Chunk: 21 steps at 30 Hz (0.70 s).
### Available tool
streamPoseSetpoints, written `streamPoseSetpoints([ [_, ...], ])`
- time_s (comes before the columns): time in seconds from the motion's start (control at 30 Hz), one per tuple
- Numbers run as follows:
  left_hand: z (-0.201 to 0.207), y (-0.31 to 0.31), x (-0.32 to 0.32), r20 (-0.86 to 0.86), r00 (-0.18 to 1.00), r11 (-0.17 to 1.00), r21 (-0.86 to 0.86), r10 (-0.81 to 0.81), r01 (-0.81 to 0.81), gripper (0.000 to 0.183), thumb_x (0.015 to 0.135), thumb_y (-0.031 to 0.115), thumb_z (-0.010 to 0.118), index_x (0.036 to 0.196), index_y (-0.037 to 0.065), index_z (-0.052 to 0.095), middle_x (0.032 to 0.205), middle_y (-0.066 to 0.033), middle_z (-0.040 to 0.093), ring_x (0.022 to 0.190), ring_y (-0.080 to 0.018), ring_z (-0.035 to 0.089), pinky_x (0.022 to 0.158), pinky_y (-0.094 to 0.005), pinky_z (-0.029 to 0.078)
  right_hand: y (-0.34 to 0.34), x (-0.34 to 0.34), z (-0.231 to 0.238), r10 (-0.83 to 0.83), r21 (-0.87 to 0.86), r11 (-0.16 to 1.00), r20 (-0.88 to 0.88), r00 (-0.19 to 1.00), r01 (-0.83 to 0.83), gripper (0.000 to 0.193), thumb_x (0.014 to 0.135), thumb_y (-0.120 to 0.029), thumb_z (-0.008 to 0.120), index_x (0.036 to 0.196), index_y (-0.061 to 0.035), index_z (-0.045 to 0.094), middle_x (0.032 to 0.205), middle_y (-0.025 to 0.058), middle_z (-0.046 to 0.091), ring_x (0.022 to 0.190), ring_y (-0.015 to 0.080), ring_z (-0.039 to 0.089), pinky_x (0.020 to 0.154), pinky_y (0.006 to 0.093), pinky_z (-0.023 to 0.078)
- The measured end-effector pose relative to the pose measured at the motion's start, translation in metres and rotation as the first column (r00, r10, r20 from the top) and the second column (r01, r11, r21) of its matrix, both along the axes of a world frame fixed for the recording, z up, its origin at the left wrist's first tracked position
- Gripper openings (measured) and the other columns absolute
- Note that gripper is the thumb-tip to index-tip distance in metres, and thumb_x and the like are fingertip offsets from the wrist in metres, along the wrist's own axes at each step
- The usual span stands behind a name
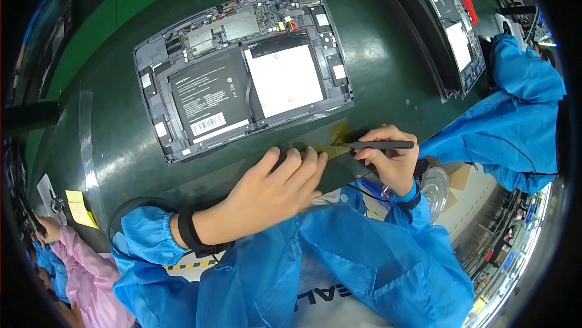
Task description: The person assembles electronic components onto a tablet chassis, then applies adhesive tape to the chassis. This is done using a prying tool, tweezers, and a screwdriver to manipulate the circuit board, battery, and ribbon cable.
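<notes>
Black tweezers point(385, 145) are gripped in my right hand point(395, 161), closed around their handle. Their tip points left and meets a strip of amber see-through tape point(333, 149) near the bench's front edge. My left hand point(276, 182) rests with bent, slightly spread fingers, the fingertips down at the tape's left end; whether they pinch it is hidden. Just beyond both hands lies an opened tablet-like device point(351, 76). It shows a black battery point(209, 94), a white panel point(286, 76) and a circuit board point(236, 25) along its far side.
A second opened device point(439, 0) stands beside a long black frame point(415, 31) at the right. Yellow sticky notes point(80, 208) lie at the left edge. Clear tape point(88, 140) runs across the green bench point(115, 79). People in pink point(91, 273) and blue point(503, 128) sleeves sit either side.
</notes>
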<state>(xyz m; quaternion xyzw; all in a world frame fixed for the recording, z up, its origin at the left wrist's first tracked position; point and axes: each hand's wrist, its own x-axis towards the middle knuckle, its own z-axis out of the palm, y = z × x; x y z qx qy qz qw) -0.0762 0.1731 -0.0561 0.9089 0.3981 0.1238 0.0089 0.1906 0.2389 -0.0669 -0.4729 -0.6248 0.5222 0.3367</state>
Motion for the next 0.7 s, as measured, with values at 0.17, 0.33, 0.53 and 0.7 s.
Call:
streamPoseSetpoints([
  [0.17,-0.003,0.001,-0.003,0.010,1.000,0.998,-0.060,-0.019,0.019,0.063,0.091,0.048,0.071,0.137,0.005,0.066,0.128,-0.0107,0.063,0.100,-0.0228,0.054,0.091,-0.0373,0.047,0.008,-0.016,0.009,0.167,0.268,0.941,0.160,0.973,-0.206,0.023,0.082,-0.010,0.089,0.097,-0.0001,0.075,0.081,0.0103,0.075,0.067,0.0152,0.070,0.060,0.0268,0.051],
  [0.33,0.001,0.006,-0.009,0.016,0.999,0.995,-0.095,-0.029,0.031,0.065,0.091,0.050,0.071,0.138,0.005,0.066,0.125,-0.0093,0.062,0.101,-0.0211,0.053,0.092,-0.0361,0.046,0.006,-0.028,0.029,0.192,0.383,0.878,0.267,0.944,-0.287,0.022,0.082,-0.002,0.085,0.102,-0.0002,0.078,0.073,0.0096,0.071,0.058,0.0177,0.066,0.053,0.0291,0.048],
  [0.53,0.006,0.010,-0.016,-0.027,0.997,0.996,-0.057,-0.066,0.064,0.062,0.093,0.047,0.069,0.138,0.005,0.066,0.125,-0.0078,0.061,0.104,-0.0189,0.053,0.093,-0.0322,0.044,0.030,-0.027,0.053,0.220,0.528,0.808,0.145,0.965,-0.264,0.025,0.078,-0.006,0.091,0.096,0.0028,0.077,0.077,0.0136,0.076,0.063,0.0240,0.074,0.055,0.0284,0.053],
  [0.7,0.035,0.023,-0.058,0.018,0.985,0.976,0.135,-0.173,0.169,0.060,0.088,0.041,0.075,0.136,0.005,0.067,0.115,-0.0043,0.064,0.090,-0.0180,0.056,0.081,-0.0316,0.048,0.088,-0.053,0.067,0.223,0.521,0.825,0.058,0.973,-0.220,0.029,0.076,-0.010,0.092,0.099,0.0021,0.078,0.088,0.0125,0.078,0.078,0.0209,0.074,0.071,0.0312,0.055],
])
